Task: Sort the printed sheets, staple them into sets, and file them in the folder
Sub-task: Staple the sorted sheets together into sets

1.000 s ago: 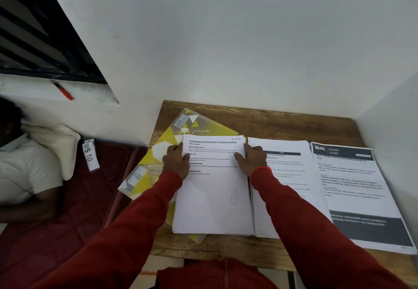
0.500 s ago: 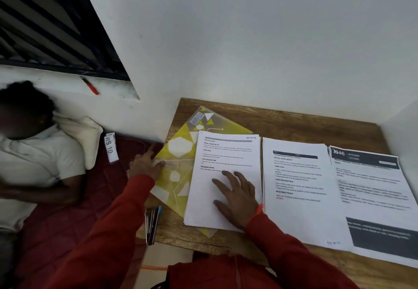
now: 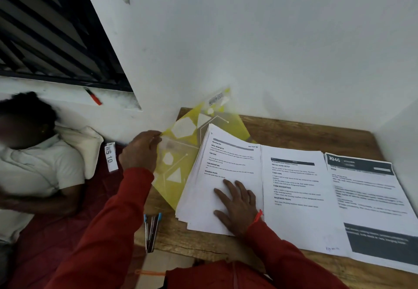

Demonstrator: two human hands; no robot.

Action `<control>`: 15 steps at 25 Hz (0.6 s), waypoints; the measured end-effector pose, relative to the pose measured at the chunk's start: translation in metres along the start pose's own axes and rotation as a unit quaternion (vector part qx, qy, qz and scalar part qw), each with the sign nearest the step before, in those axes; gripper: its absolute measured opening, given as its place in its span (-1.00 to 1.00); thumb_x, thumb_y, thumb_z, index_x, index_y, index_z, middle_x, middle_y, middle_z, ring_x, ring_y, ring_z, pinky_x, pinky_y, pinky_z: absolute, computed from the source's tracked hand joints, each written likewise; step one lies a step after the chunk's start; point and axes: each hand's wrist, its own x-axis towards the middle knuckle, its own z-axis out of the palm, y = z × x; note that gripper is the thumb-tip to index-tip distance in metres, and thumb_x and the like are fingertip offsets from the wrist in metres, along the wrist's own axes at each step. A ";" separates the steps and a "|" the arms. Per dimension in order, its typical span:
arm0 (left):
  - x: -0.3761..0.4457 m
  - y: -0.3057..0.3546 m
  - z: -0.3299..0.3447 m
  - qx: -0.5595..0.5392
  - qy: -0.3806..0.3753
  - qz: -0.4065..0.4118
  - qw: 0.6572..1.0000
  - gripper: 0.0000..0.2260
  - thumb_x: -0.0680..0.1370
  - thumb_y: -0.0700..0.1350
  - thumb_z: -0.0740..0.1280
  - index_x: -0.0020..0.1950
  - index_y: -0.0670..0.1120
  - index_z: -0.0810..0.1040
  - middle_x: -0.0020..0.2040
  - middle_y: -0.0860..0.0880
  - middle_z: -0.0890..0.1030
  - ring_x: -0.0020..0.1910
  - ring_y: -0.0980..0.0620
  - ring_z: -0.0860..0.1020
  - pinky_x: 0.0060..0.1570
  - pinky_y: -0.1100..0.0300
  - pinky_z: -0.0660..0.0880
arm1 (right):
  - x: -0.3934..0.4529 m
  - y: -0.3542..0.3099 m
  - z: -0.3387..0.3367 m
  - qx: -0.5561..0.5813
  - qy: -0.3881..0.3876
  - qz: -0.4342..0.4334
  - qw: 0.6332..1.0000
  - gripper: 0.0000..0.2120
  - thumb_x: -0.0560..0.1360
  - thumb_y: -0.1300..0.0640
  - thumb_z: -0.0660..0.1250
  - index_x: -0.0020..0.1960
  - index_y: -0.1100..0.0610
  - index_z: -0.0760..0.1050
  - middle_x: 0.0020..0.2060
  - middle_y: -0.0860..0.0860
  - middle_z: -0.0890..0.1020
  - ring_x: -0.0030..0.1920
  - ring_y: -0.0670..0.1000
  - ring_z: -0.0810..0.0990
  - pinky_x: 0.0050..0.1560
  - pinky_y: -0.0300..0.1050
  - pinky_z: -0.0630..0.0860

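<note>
Up in a corner where two white walls meet sits a wooden table [image 3: 294,130], its grain bare along the back edge and front left. Three stacks of printed sheets lie side by side on it. The left stack [image 3: 226,175] rests partly on a yellow folder [image 3: 181,148] patterned with pale shapes, and the folder's lifted cover bows that stack's far left corner upward. The middle stack [image 3: 294,198] touches it on the right, and the right stack [image 3: 366,198], with dark header and footer bands, lies just beside that.

The right hand [image 3: 237,205] lies flat with fingers spread, pressing on the left stack. The left hand [image 3: 140,150] pinches the folder's left edge, holding the cover raised and tilted toward the wall. Both sleeves are red.

Two pens [image 3: 152,232] with blue ends rest on the table's front left edge. Left of the table, another person in a white shirt lies on a dark red mattress [image 3: 56,243] with a pillow [image 3: 86,146]. A barred window [image 3: 45,28] is above, with a red item [image 3: 95,97] on its sill.
</note>
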 end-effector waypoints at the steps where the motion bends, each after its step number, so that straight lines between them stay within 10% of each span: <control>1: 0.004 0.009 -0.007 0.003 0.029 0.047 0.998 -0.88 0.53 -0.10 0.40 0.03 -0.01 0.68 -0.01 -0.05 0.69 -0.08 -0.16 0.64 -0.15 0.06 0.51 | 0.000 0.000 0.000 0.002 0.000 0.001 1.000 -0.42 0.39 -0.32 0.18 0.36 -0.13 0.40 0.41 0.05 0.41 0.37 0.20 0.28 0.14 0.26 0.46; 10: 0.062 0.066 -0.065 0.071 0.229 0.296 0.925 -0.83 0.62 -0.10 0.28 -0.02 0.04 0.68 -0.03 0.09 0.71 -0.22 -0.02 0.65 -0.26 0.10 0.47 | 0.000 0.002 -0.003 0.006 -0.018 0.004 1.000 -0.43 0.38 -0.33 0.17 0.31 -0.12 0.45 0.37 0.04 0.46 0.33 0.19 0.33 0.10 0.26 0.50; 15: 0.122 0.117 -0.057 0.082 0.050 0.292 0.952 -0.85 0.57 -0.01 0.29 0.01 0.08 0.66 -0.02 0.00 0.69 -0.11 -0.17 0.65 -0.17 0.02 0.53 | -0.001 0.004 -0.006 -0.001 -0.006 -0.001 1.000 -0.44 0.36 -0.35 0.16 0.28 -0.15 0.47 0.34 0.01 0.48 0.32 0.15 0.32 0.07 0.22 0.54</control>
